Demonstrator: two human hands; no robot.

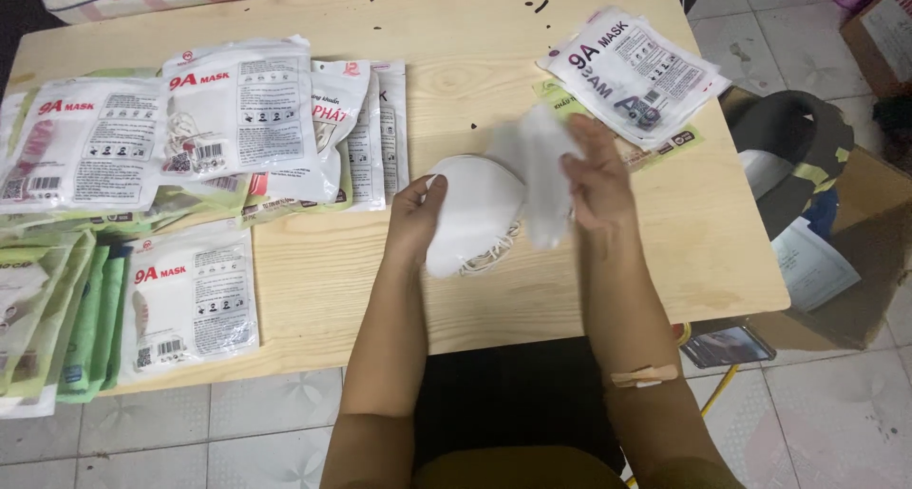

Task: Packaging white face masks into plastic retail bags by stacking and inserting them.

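Left hand: your left hand [415, 215] grips the white face mask [472, 213] at its edge.
Right hand: your right hand [594, 171] pinches a blurred white mask [532, 152].
Table: wooden table [456, 52], packaged masks [237, 109] stacked left.

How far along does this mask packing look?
Many sealed mask packets already lie stacked at the table's left side. In hand: the left hand holds a stack of white masks, while the right hand lifts one white mask, blurred. A few flat packets lie at the far right; whether they are filled, I cannot tell.
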